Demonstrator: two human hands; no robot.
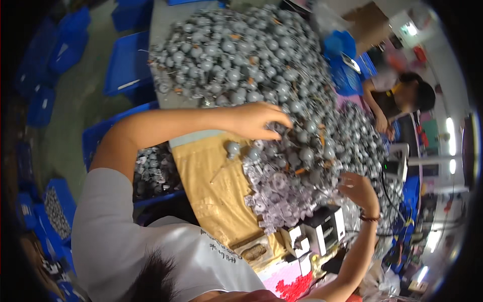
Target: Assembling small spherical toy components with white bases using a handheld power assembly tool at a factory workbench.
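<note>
- Grey ball-shaped pieces (226,65) are heaped thickly beyond the left hand, and the heap is continued past the gap between the hands to the far side of the right hand; orange bits are scattered through it.
- The left hand (261,121) is held at the near edge of this heap, thumb and fingers bent and parted; whether a piece is pinched between them cannot be told.
- The right hand (358,191) is held with fingers curled toward the pieces on its left; whether anything is gripped cannot be told. A dark beaded bracelet (370,219) is worn on its wrist.
- Clear plastic pieces (276,194) are piled between the hands, toward the body.
- One grey ball with a thin stem (233,148) is set apart on the near side of the left hand.
- The desk (206,176) is covered in brown sheeting below the left hand.
- A black-and-white box (324,229) is placed just on the near side of the right hand, and small red pieces (294,288) are gathered nearer the body.
- A blue bin (128,63) is seen well beyond the left forearm.
- A co-worker (402,98) is seated or bent beyond the right hand, near blue plastic bags (344,75).
</note>
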